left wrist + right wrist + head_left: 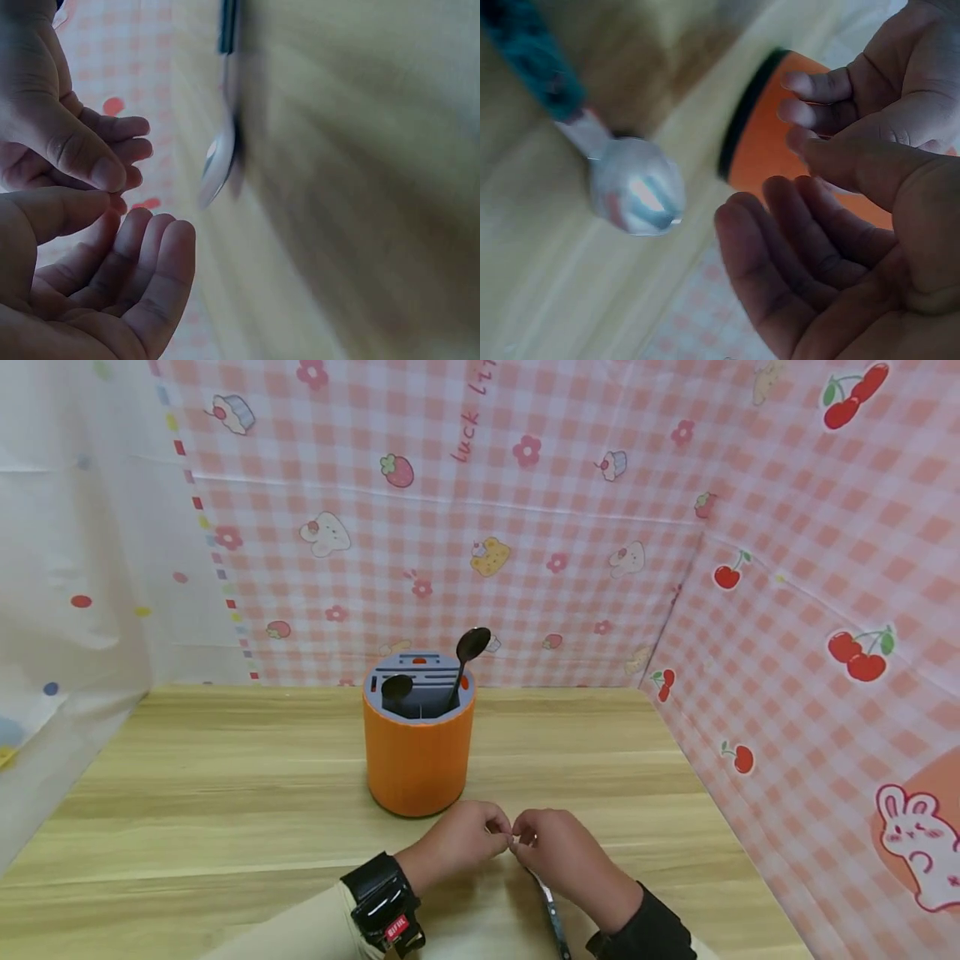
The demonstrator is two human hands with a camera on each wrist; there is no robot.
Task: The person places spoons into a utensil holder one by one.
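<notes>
Above the wooden table, my left hand (463, 837) and right hand (567, 857) meet at the tips of thumb and forefinger. In the left wrist view, the left hand (112, 277) has its other fingers loosely bent, palm side showing. The right hand (832, 277) looks much the same in the right wrist view. No held object can be made out where the fingertips meet. Below them lies a spoon (637, 187) with a shiny metal bowl and a dark green patterned handle (556, 922). The right hand hides its bowl in the head view.
An orange round utensil holder (417, 768) with a grey slotted top stands just beyond the left hand. Two dark spoons, one upright spoon (472, 645) and one lower spoon (397, 687), are in it. Patterned cloth (450, 527) hangs behind and along the right side.
</notes>
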